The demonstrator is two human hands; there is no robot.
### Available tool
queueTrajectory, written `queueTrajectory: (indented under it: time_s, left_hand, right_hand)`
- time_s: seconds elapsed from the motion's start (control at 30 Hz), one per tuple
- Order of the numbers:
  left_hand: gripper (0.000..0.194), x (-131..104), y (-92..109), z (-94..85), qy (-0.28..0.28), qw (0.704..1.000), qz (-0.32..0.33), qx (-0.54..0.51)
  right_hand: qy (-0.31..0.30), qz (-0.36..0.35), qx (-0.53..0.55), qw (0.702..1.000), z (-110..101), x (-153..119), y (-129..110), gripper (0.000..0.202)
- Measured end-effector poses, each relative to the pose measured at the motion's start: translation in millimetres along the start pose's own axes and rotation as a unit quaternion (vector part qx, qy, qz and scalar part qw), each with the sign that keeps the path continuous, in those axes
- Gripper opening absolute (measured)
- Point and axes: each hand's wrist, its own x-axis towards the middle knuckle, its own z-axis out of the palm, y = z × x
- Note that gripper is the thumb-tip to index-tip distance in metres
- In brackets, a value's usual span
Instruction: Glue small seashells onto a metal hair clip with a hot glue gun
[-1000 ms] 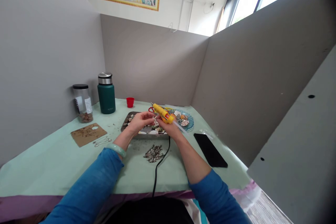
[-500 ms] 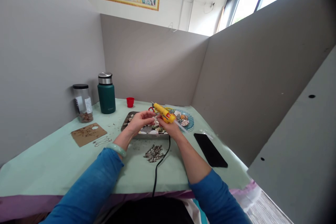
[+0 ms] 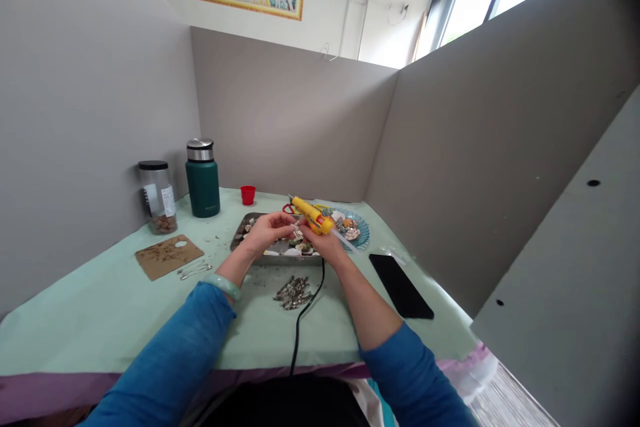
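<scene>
Over a metal tray (image 3: pixel 260 259) of shells, my two hands meet. My left hand (image 3: pixel 269 231), a pale green bangle at its wrist, is closed in a pinch on a small whitish piece (image 3: pixel 297 232), too small to name for certain. My right hand (image 3: pixel 325 245) is closed around a yellow hot glue gun (image 3: pixel 311 213), its fingertips beside the same piece. The gun's nozzle points up and left, and a clear glue stick (image 3: pixel 346 241) sticks out behind it. My fingers hide the gun's handle. A black cord (image 3: pixel 299 330) runs down towards me from beneath my right hand.
Metal clips or pin backs (image 3: pixel 293 293) lie heaped before the tray. A blue plate (image 3: pixel 365 233) of shells stands behind right, a black phone (image 3: pixel 401 286) nearer. Leftward are cardboard (image 3: pixel 165 259), safety pins (image 3: pixel 195 270), a jar (image 3: pixel 158 197), a green bottle (image 3: pixel 203 183) and a red cup (image 3: pixel 248 195).
</scene>
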Motion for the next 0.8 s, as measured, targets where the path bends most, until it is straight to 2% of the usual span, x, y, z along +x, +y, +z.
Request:
queueTrajectory:
  time_s: [0.27,0.8]
  left_hand:
    - [0.029,1.6,-4.2,-2.7,-0.007,1.000,0.008,-0.022]
    - [0.032,2.8,-3.4,-1.8,-0.006,1.000,0.014,-0.017]
  right_hand:
    - [0.000,0.007,0.016,1.000,-0.5,-1.1,-8.0,0.020]
    - [0.017,-0.036,-0.018,0.999,1.2,2.3,5.5,0.014]
